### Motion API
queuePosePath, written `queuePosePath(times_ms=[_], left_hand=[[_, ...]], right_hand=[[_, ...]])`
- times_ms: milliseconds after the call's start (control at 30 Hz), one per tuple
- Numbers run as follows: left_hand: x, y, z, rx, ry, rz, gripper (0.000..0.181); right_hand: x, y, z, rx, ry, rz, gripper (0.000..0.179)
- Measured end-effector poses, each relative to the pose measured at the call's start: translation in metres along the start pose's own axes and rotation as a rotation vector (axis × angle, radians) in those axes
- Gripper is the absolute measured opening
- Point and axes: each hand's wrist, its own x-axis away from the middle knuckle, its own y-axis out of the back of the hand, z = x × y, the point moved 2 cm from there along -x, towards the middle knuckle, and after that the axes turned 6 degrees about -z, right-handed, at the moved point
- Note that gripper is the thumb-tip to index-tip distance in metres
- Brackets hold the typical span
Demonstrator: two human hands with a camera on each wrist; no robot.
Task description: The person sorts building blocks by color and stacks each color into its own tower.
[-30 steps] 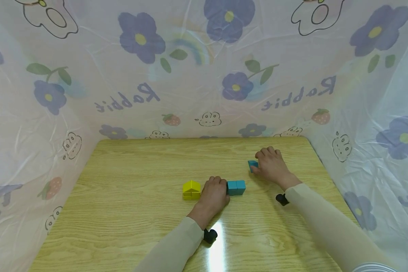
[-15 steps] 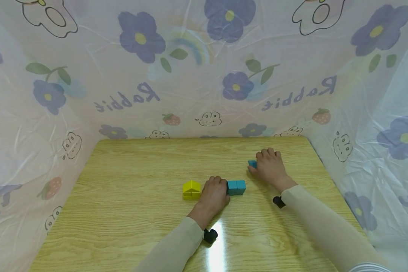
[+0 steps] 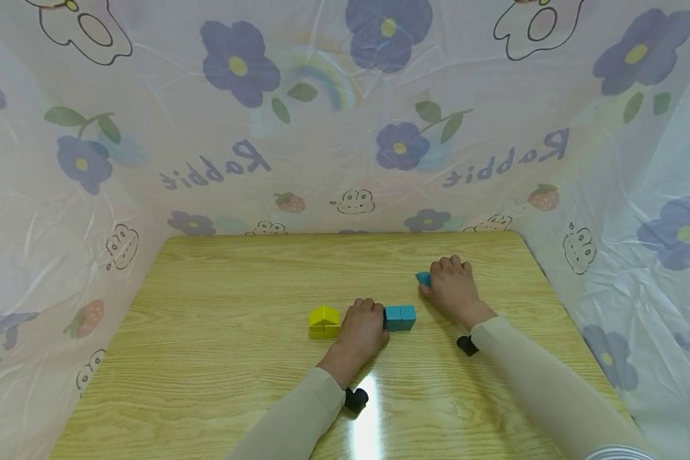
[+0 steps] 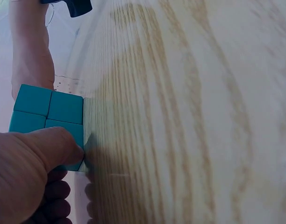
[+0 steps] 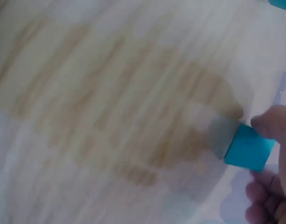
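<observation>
A group of teal blocks (image 3: 400, 318) stands on the table, its faces meeting in a two-by-two pattern in the left wrist view. My left hand (image 3: 363, 328) grips the left end of it, the thumb (image 4: 61, 145) across a lower block and the fingers curled on the far side. Farther back and to the right, my right hand (image 3: 452, 287) pinches a separate teal block (image 5: 249, 148) between thumb and fingers. Only a pointed end of that block shows in the head view; the palm hides the rest. It sits at or just above the table; I cannot tell which.
Just left of my left hand is a small yellow block build (image 3: 324, 321) with a peaked top. The wooden table (image 3: 236, 275) ends at a patterned curtain (image 3: 322, 160) behind and on both sides. Black wrist cameras (image 3: 356, 400) sit on both wrists.
My right hand has closed farther round the separate teal block and shifted slightly left and toward me. The block has turned a little. My left hand and the block group stay put.
</observation>
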Motion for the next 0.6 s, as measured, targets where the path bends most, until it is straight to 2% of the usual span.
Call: queuePosePath(times_ms=[200,600], left_hand=[[-0.0007,-0.0007,-0.0002,0.001,0.003,-0.001,0.041],[-0.0005,-0.0008,-0.0003,-0.007,0.001,-0.003,0.038]], right_hand=[[-0.001,-0.0017,0.0006,-0.117,0.046,0.038,0.038],[0.0016,0.004,-0.003,-0.116,0.097,0.005,0.038]])
